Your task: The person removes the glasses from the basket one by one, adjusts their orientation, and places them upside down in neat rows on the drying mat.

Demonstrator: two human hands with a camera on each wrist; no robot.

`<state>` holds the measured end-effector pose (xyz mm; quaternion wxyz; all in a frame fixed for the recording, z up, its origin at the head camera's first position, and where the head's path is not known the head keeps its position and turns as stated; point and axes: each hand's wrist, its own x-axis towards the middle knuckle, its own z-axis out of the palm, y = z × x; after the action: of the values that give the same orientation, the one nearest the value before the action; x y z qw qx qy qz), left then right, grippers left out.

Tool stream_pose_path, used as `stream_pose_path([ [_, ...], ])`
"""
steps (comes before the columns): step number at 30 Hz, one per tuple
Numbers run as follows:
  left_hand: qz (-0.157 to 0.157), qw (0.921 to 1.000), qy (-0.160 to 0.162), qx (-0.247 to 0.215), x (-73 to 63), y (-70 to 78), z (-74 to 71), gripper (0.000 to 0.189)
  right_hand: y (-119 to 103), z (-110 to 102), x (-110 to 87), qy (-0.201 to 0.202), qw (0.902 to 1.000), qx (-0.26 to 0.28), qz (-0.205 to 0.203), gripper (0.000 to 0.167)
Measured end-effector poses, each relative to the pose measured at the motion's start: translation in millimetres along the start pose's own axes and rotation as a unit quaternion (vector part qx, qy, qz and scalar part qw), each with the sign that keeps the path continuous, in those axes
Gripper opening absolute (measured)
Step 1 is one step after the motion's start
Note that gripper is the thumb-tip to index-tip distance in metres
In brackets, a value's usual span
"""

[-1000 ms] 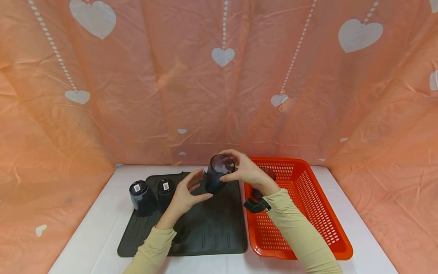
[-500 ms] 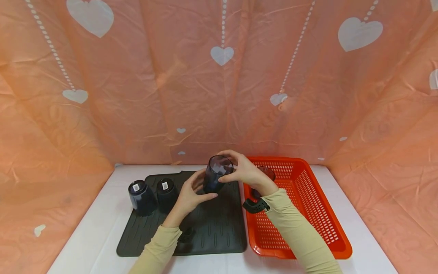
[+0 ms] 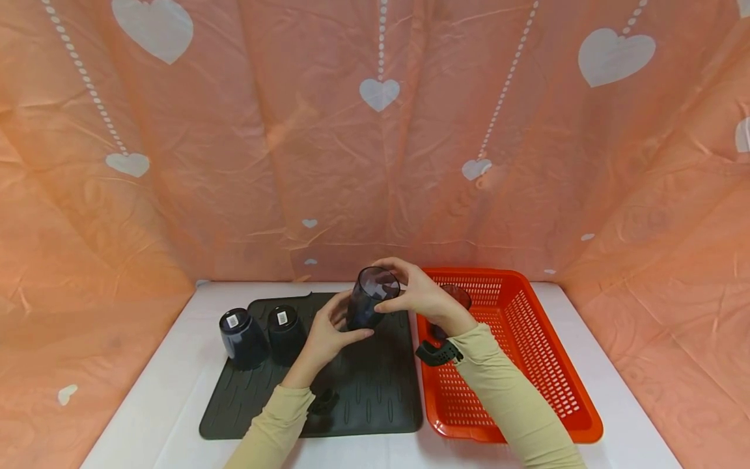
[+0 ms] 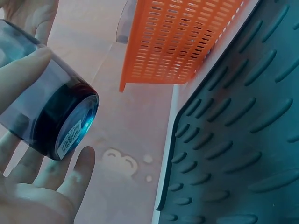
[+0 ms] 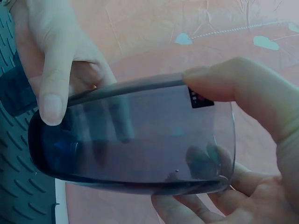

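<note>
A tinted, see-through drinking glass (image 3: 366, 303) is held tilted above the mat, its mouth toward the right hand and the labelled base toward the left. My right hand (image 3: 418, 296) grips it near the rim, thumb on one side and fingers on the other. Around the base end, my left hand (image 3: 328, 332) has its thumb (image 5: 52, 105) on the near side, with fingers showing behind the glass in the right wrist view. The white barcode sticker (image 4: 70, 139) on the base shows in the left wrist view.
Two dark glasses, an outer one (image 3: 245, 342) and an inner one (image 3: 286, 335), stand upside down on the left of the black ridged mat (image 3: 375, 404). An orange-red basket (image 3: 562, 365) at right holds another glass (image 3: 459, 296), partly hidden by the right arm. A heart-patterned curtain (image 3: 328, 163) hangs behind.
My left hand has moved right and closed in around the base end of the glass. The right hand and the glass have shifted only slightly.
</note>
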<state>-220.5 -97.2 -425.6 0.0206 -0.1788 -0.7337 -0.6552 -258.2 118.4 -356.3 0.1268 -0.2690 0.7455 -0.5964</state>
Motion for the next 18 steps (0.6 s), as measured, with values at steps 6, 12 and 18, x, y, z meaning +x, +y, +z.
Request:
stream_pose_path([
  [6,-0.008,0.9998,0.003,-0.016,-0.5,2.7,-3.5,0.073,0.6,-2.6,-0.7,0.0,0.9999,0.014,-0.006,0.07],
  [12,0.006,0.9996,0.004,-0.027,0.1,0.0,-8.2,0.072,1.1,-5.3,-3.3,0.001,0.9998,0.021,-0.001,0.068],
  [18,0.015,0.9975,0.01,-0.069,4.9,-16.4,-13.6,0.074,5.9,-9.2,-4.1,-0.008,0.9994,0.033,0.001,0.067],
])
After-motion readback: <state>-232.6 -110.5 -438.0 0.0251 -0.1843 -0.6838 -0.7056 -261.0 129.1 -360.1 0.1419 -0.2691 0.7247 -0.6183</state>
